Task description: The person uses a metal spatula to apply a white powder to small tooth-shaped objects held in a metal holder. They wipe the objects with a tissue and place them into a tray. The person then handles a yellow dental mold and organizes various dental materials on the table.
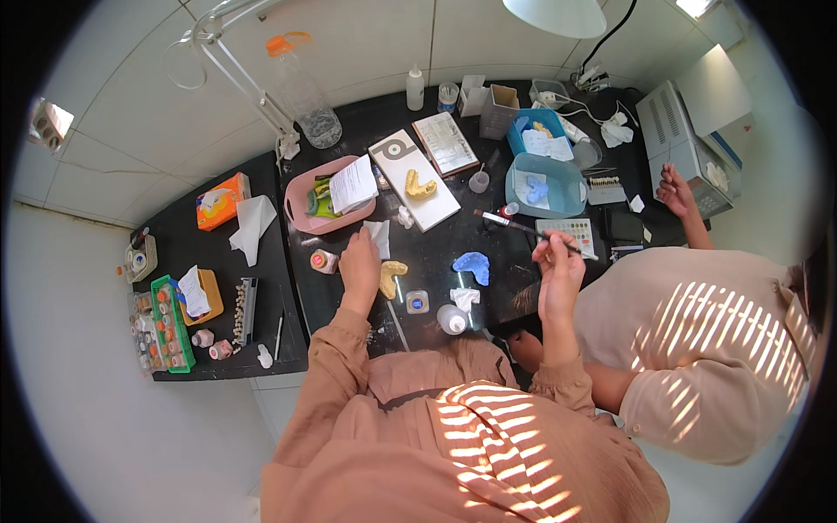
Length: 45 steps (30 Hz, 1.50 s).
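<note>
My right hand (558, 277) grips a slim brush (521, 227) with a dark handle, its bristle end pointing left over the table. My left hand (359, 263) has its fingertips closed at the edge of a white tissue (379, 237). Just right of that wrist lies a yellow dental cast (392, 279), and left of it stands a small jar (323, 261) with a pinkish label. A blue horseshoe-shaped dental piece (472, 267) rests between my hands. Nearer me are a small square container (417, 302), a crumpled white tissue (466, 299) and a clear bottle (452, 320).
A pink basket (301, 222) and a white box (440, 209) bearing another yellow cast (420, 185) stand farther back. Blue tubs (571, 186) are at the back right. A co-worker (689, 322) sits close on my right. A green basket (186, 349) holds jars at left.
</note>
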Each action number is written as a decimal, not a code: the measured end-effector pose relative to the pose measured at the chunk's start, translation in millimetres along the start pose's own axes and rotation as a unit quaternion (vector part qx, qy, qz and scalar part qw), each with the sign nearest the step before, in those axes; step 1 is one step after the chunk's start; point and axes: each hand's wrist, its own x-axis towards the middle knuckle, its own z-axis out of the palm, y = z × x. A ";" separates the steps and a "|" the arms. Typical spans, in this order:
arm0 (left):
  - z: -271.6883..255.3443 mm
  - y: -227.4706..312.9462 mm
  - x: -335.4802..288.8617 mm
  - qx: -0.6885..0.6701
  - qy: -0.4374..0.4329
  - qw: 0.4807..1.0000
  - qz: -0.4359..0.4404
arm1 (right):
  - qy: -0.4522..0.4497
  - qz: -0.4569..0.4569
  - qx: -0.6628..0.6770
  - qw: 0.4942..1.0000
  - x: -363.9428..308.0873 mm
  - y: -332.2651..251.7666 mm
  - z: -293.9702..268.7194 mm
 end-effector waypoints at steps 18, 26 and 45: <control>3.6 72.7 -13.0 -0.271 -0.305 0.894 0.184 | -0.002 0.075 -0.165 0.983 -93.6 118.1 -86.7; 9.5 100.8 -10.0 -0.261 -0.411 0.854 0.184 | 0.005 0.106 -0.107 0.988 -99.4 112.0 -98.4; 53.6 105.4 -12.6 -0.098 -0.410 0.840 0.341 | -0.069 -0.061 -0.333 0.939 -105.3 60.3 -86.3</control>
